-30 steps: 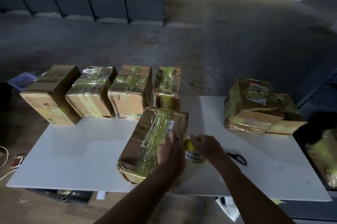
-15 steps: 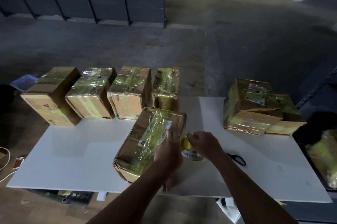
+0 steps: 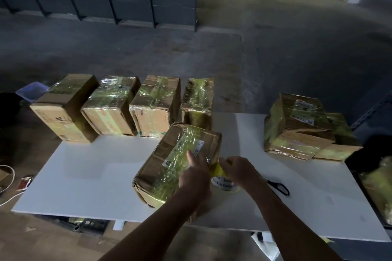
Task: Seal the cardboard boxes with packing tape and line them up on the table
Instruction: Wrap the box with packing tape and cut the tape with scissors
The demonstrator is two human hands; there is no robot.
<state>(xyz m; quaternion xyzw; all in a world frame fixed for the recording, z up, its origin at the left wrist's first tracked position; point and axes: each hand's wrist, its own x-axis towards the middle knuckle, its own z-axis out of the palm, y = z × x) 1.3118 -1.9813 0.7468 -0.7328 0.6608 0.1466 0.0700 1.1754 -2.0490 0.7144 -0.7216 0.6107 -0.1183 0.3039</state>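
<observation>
A taped cardboard box (image 3: 169, 161) lies slanted on the white table (image 3: 95, 175) in front of me. My left hand (image 3: 195, 173) presses flat on its right top, fingers straight over the yellowish tape. Just right of the box, my right hand (image 3: 237, 169) grips the roll of packing tape (image 3: 222, 183), whose core reads "MADE IN CHINA". A strip of yellow tape runs from the roll to the box. Several taped boxes (image 3: 110, 105) stand in a row along the table's far left edge.
Two more taped boxes (image 3: 301, 127) sit together at the far right of the table. Black scissors (image 3: 279, 186) lie right of my right forearm. Another wrapped parcel (image 3: 379, 188) shows at the right border. Cables and clutter lie on the floor at left.
Both hands and the tape roll have slid slightly away from me along the box's right side. The box has shifted a little to the left.
</observation>
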